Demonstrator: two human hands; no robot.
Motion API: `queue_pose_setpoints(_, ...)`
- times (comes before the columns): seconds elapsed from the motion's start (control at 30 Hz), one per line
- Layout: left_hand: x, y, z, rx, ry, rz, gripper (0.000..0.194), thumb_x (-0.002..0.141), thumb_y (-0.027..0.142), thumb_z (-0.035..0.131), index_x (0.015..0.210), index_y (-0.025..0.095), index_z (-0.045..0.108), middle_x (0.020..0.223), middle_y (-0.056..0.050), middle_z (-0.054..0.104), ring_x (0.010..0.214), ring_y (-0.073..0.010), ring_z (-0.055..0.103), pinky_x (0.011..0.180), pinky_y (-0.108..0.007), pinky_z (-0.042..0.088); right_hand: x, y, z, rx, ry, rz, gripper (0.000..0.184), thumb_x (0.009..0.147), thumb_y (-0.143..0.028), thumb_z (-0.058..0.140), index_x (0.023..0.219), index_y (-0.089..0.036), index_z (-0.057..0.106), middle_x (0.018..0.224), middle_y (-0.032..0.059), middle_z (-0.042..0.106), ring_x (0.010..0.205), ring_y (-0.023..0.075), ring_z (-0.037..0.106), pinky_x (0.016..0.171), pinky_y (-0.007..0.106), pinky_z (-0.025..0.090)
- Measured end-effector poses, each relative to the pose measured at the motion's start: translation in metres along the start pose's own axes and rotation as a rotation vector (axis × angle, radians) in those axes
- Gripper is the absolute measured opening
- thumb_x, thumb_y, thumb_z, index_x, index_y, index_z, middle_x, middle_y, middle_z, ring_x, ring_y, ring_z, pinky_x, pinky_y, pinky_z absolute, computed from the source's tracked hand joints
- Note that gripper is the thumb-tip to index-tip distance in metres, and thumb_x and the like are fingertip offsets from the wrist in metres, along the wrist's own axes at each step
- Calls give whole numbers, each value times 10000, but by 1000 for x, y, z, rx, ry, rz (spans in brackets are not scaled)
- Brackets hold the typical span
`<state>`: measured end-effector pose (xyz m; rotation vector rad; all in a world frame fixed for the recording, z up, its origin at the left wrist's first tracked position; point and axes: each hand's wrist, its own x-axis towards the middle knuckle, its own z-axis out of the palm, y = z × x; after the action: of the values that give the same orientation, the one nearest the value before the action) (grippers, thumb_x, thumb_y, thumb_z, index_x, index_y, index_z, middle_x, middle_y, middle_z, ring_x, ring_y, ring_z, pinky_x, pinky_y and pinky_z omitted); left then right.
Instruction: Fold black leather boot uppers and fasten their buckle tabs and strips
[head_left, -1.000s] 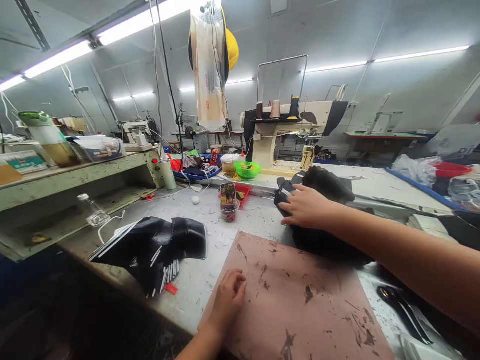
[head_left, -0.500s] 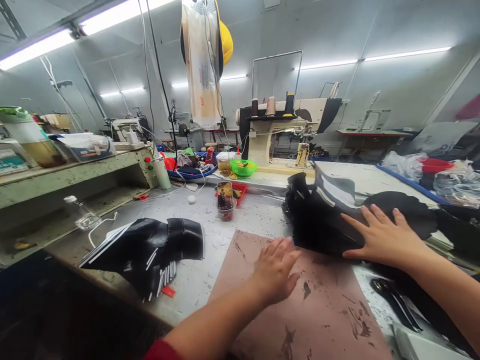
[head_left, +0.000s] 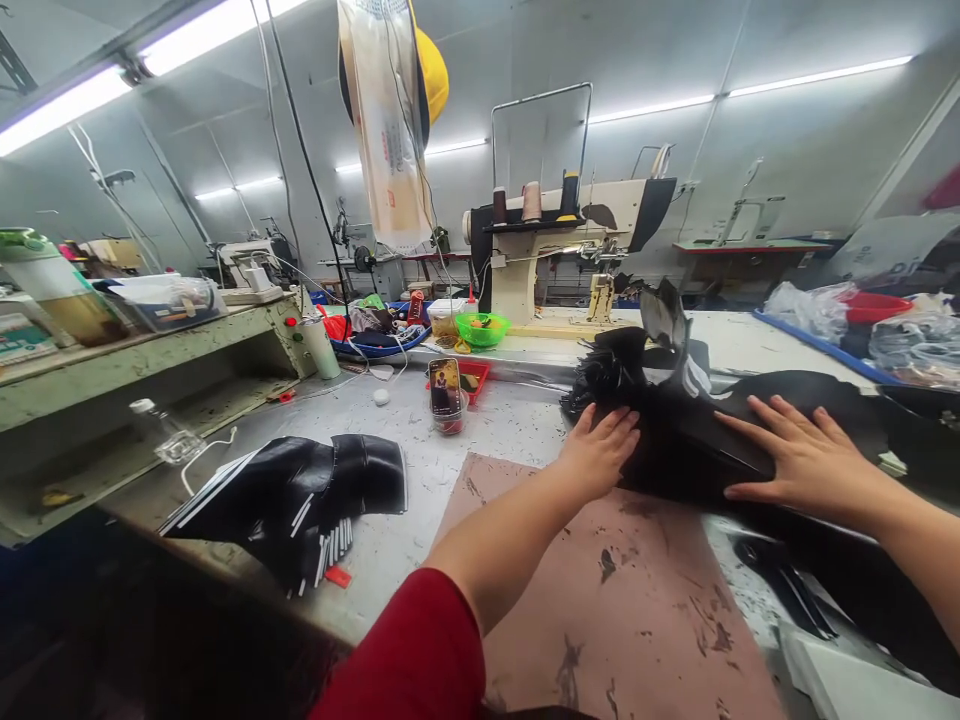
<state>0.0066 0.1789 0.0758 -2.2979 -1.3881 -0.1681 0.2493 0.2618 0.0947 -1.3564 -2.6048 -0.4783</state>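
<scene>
Both hands lie on a pile of black leather-like pieces [head_left: 679,455] at the right of the table. My left hand [head_left: 604,455] rests on the pile's left part, fingers stretched out. Farther right, my right hand [head_left: 802,455] is spread flat over the same pile. One piece curls up at the pile's back, showing a grey underside. Beneath my left forearm is a worn pinkish board [head_left: 652,590]. Across the table to the left lies another stack of shiny black pieces [head_left: 300,480] with white edges.
A phone [head_left: 446,388] leans on a clear cup near a red tray [head_left: 474,380]. Behind stands a sewing machine [head_left: 517,270] with thread spools. A glass bottle [head_left: 169,435] is at left; black-handled tools [head_left: 787,590] lie at lower right. A plastic bag [head_left: 386,140] hangs overhead.
My left hand has moved forward and right, from above the board onto the black pile. My right hand has shifted slightly right. The upright piece at the back has bent and curled.
</scene>
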Motion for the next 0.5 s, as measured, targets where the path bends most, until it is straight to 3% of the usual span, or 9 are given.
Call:
queue_pose_setpoints(0.1, -28, 8, -7, -44, -51, -7, 522, 798, 274, 462, 1283, 99, 381, 1422, -131, 259, 1326, -261, 147, 1044, -498, 128, 2, -10, -5, 15, 117, -89, 1067, 541, -891, 153, 1207, -150, 537, 1319, 209, 392, 1245, 358, 300, 1007, 500, 142)
queue_pose_setpoints(0.2, -70, 18, -12, -121, -154, -26, 562, 782, 338, 510, 1282, 117, 382, 1424, -144, 247, 1326, -280, 143, 1042, -492, 136, 1, -22, -12, -25, 214, -165, 1102, 633, -784, -125, 1152, -119, 584, 1258, 218, 462, 1207, 356, 362, 1006, 512, 130)
queue_pose_setpoints(0.37, -144, 29, -21, -277, -320, -113, 595, 780, 420, 507, 1287, 140, 372, 1424, -154, 237, 1326, -288, 141, 1046, -483, 159, -11, -42, -24, -93, 309, -206, 1048, 723, -678, -167, 1101, -83, 607, 1198, 217, 519, 1166, 317, 424, 1021, 476, 164)
queue_pose_setpoints(0.5, -187, 30, -29, -358, -375, -254, 581, 775, 440, 505, 1279, 175, 386, 1429, -133, 237, 1325, -289, 146, 1044, -482, 185, -32, -50, -30, -40, 361, -221, 916, 774, -639, -93, 1080, -134, 606, 1153, 203, 553, 1189, 315, 398, 1007, 507, 203)
